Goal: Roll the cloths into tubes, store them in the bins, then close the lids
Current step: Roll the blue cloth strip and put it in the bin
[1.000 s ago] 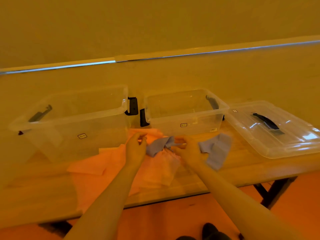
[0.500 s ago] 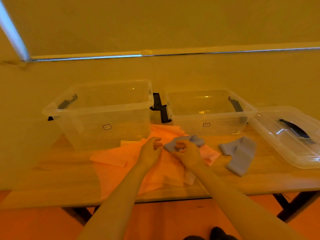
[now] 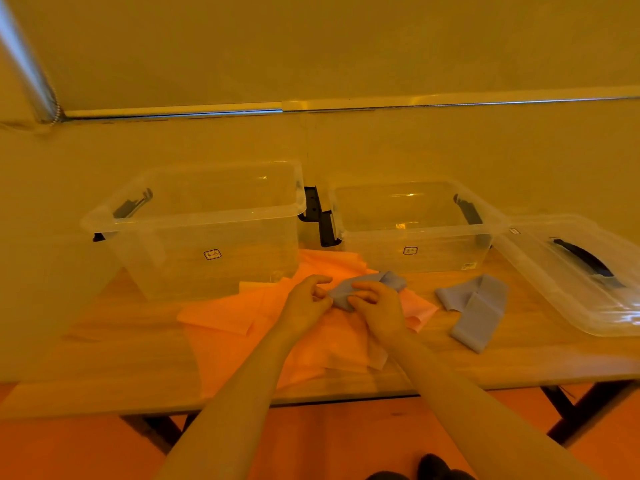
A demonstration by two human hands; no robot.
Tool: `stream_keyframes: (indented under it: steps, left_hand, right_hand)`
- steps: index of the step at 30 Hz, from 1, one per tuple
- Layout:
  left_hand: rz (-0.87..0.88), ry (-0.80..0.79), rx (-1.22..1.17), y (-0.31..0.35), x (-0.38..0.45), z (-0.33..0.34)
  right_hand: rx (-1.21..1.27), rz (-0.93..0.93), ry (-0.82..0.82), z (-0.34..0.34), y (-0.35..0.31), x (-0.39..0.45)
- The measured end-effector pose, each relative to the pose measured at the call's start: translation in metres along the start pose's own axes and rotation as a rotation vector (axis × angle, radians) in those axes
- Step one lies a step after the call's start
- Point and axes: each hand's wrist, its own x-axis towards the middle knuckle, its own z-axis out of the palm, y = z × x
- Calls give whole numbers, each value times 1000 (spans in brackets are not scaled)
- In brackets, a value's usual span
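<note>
both hands, left hand (image 3: 304, 303) and right hand (image 3: 379, 308), fingers pinching the small bunched blue-grey cloth (image 3: 360, 287) over the orange cloths (image 3: 242, 313)

No readable text anywhere — only small stickers too blurred to make out. The left bin (image 3: 204, 233) carries a small dark-outlined label (image 3: 212, 254) on its front wall, characters illegible. To the right of that bin, the right bin (image 3: 415, 230) shows a similar label (image 3: 410, 250) on its front wall, plus a tiny pale sticker (image 3: 468, 266) near its lower right corner — unreadable. Further right, the lid (image 3: 554, 271) has a small tag (image 3: 514, 231) at its near-left corner, also illegible.
</note>
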Motion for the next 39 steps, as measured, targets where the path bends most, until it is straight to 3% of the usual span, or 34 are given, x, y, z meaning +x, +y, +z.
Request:
stream_keyframes:
  steps: [8,16,28,39]
  left_hand:
    - [-21,-42,-135,17,-6,9]
    - [-53,-19,-381,50,-11,28]
    - [91,-113,-388,149,15,65]
    - [197,-127,-462,225,35,99]
  right_hand:
    - [143,-24,2,-15,-15,-3]
    - [412,104,28,-49,-31,-8]
    - [472,9,136,-138,-77,2]
    - [347,-98,186,-211,-121,19]
